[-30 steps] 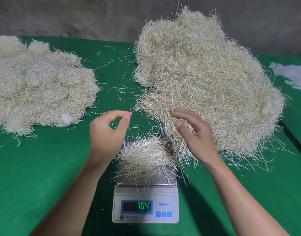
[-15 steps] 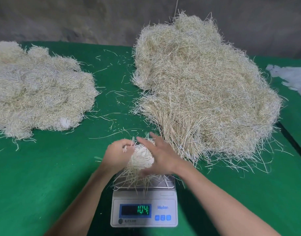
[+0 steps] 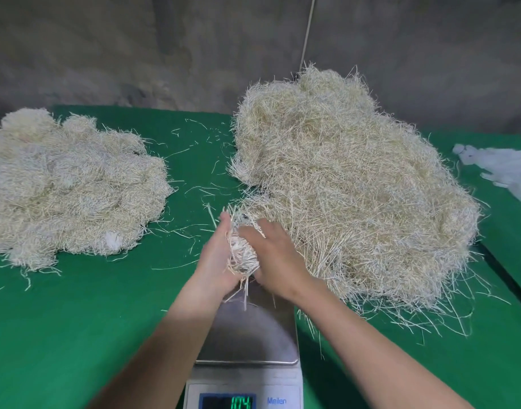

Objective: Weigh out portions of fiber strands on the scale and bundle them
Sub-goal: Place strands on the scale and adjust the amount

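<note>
Both the left hand (image 3: 213,261) and right hand (image 3: 278,261) press the fiber portion (image 3: 242,251) between nearly straight fingers over the scale pan (image 3: 250,332); dangling strands could slip free, shorting the weight.

Green table (image 3: 76,335), grey wall (image 3: 135,48), white plastic (image 3: 507,172)

— Walls?
— One grey, mottled wall (image 3: 135,54) stood beyond the right hand (image 3: 278,261); a thin cord (image 3: 308,31) hung down it.
— Furniture?
— One green-covered table (image 3: 76,320) lay beneath that hand, with a dark gap (image 3: 507,278) well to its right.
</note>
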Demonstrator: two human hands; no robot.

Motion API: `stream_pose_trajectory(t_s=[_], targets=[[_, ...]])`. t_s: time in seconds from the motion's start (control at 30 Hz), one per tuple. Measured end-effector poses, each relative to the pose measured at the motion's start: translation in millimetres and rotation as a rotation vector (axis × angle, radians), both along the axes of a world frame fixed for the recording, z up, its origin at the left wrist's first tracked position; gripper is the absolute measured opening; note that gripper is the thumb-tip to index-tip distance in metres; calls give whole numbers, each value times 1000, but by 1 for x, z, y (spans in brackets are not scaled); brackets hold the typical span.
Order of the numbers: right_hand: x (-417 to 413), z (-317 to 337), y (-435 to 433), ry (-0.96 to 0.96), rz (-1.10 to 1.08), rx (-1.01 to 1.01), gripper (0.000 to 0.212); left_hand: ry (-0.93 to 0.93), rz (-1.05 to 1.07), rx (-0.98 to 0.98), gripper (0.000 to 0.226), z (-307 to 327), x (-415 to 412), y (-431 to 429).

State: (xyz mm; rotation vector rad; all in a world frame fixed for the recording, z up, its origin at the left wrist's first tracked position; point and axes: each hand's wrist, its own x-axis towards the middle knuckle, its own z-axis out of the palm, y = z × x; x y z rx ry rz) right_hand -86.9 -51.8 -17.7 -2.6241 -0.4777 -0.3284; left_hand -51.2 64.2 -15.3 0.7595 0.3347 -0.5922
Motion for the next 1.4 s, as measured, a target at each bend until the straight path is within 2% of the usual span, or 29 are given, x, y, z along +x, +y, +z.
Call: stream_pose_trajectory(t_s=[0.07, 0.1, 0.2, 0.27, 0.3, 0.33, 0.37, 0.4, 0.43, 0.47, 0.5, 0.57, 0.63, 0.7, 0.77, 0.83, 0.93, 1.0, 1.07, 1.13, 1.2, 1.23, 1.27, 1.3, 1.33, 1.37, 1.4], targets=[[-11, 5, 1, 60, 119, 336, 77, 38, 229, 21, 40, 9, 11, -10], [-14, 7, 0, 67, 100, 514, 74, 34, 305, 90, 34, 10, 12, -12], [-2, 14, -12, 122, -188, 897, 63, -89, 316, 293, 34, 8, -3, -38], [7, 17, -17, 224, -296, 1061, 55, -189, 327, 325, 35, 13, -13, -57], [3, 17, -11, 189, -270, 1045, 46, -239, 346, 258, 29, 15, -12, -60], [-3, 13, 1, 93, -230, 900, 36, -320, 341, 178, 20, 16, -10, -60], [-10, 12, 14, 16, -205, 785, 27, -370, 349, 191, 15, 20, -9, -58], [-8, 11, 19, -46, -199, 741, 18, -398, 309, 151, 17, 22, -9, -60], [0, 17, 14, -51, -257, 762, 9, -365, 219, 151, 21, 26, -12, -62], [13, 27, 2, -32, -334, 803, 7, -242, 293, 169, 18, 23, -10, -68], [25, 35, -12, 31, -416, 851, 12, -179, 379, 244, 17, 23, -9, -72], [29, 38, -22, 71, -449, 917, 14, -140, 375, 328, 25, 35, -9, -73], [11, 30, -5, -99, -374, 798, 25, -126, 337, 370, 26, 36, -3, -70], [6, 28, 1, -149, -316, 736, 33, -176, 279, 476, 23, 37, -2, -72], [29, 38, -20, -20, -371, 871, 36, -183, 241, 534, 20, 38, -3, -78], [36, 42, -32, -29, -421, 950, 39, -215, 222, 513, 21, 37, -2, -78], [13, 25, -4, -158, -379, 735, 36, -233, 185, 495, 20, 32, 3, -74], [17, 23, -6, -135, -355, 676, 37, -197, 187, 511, 19, 35, 1, -75], [39, 31, -29, -39, -410, 851, 39, -202, 224, 522, 24, 33, 2, -80], [42, 32, -36, -52, -427, 998, 40, -199, 202, 531, 26, 39, -1, -85], [27, 23, -16, -101, -429, 889, 39, -362, 117, 669, 32, 36, 2, -85], [22, 18, -7, -112, -423, 796, 39, -383, 144, 713, 37, 39, 4, -82], [21, 15, -5, -115, -424, 743, 39, -391, 169, 628, 40, 38, 6, -79], [26, 15, -10, -97, -426, 764, 39, -461, 138, 673, 39, 32, 7, -80], [33, 19, -18, -64, -433, 829, 38, -451, 92, 736, 36, 27, 11, -83], [40, 21, -28, -27, -452, 870, 31, -364, 77, 695, 31, 24, 15, -83], [43, 24, -34, 5, -456, 915, 20, -351, 78, 733, 25, 25, 16, -81]])
